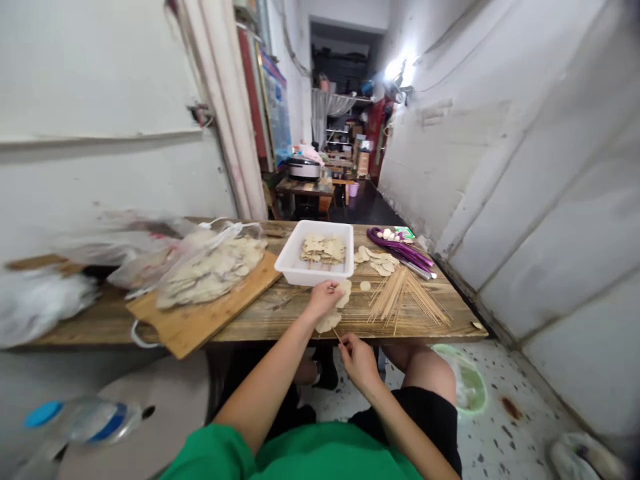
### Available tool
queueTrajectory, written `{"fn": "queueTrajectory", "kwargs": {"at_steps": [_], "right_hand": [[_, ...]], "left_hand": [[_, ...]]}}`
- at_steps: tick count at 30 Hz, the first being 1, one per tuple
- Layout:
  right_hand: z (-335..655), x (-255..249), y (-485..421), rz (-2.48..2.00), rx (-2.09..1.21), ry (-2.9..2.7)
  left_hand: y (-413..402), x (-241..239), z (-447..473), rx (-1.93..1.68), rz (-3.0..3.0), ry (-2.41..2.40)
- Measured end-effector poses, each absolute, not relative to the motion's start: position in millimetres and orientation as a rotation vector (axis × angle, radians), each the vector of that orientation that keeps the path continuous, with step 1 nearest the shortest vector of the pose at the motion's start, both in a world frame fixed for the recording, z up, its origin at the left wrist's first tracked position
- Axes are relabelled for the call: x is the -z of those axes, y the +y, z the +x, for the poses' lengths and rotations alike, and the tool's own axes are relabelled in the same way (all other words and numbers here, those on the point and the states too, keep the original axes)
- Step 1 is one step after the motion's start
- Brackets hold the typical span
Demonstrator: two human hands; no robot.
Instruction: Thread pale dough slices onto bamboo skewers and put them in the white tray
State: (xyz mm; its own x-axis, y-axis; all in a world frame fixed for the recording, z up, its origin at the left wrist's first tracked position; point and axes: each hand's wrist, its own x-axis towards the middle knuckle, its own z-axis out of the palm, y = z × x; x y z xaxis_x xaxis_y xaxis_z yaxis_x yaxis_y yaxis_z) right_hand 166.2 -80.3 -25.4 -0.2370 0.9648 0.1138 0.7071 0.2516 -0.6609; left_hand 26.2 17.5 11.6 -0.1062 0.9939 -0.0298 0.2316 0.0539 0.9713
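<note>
My left hand is closed on pale round slices that sit on a thin bamboo skewer at the front edge of the wooden table. My right hand pinches the lower end of that skewer, just below the table edge. A white plastic tray right behind my left hand holds filled skewers of the same slices. Loose bamboo skewers lie fanned out to the right. More loose slices lie beside the tray.
A wooden cutting board at left carries a plastic bag of slices. Purple tongs lie at back right. A green bin stands on the floor at right, and a plastic bottle lies at lower left. A corridor opens behind.
</note>
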Motion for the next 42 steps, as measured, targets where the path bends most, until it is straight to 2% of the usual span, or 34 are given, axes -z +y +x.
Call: {"fn": "queueTrajectory", "kwargs": {"at_steps": [5, 10, 28, 42], "right_hand": [[175, 41, -77, -1.392, -0.668, -2.01], [194, 43, -78, -1.31, -0.689, -1.988], [195, 36, -77, -1.196, -0.767, -2.092], [194, 34, -73, -1.191, -0.809, -2.13]], "left_hand": [[-8, 3, -32, -1.331, 0.852, 1.365], [-13, 13, -64, -1.457, 0.706, 1.312], [-1, 21, -70, -1.428, 0.801, 1.414], [-3, 28, -69, -1.355, 1.074, 1.678]]}}
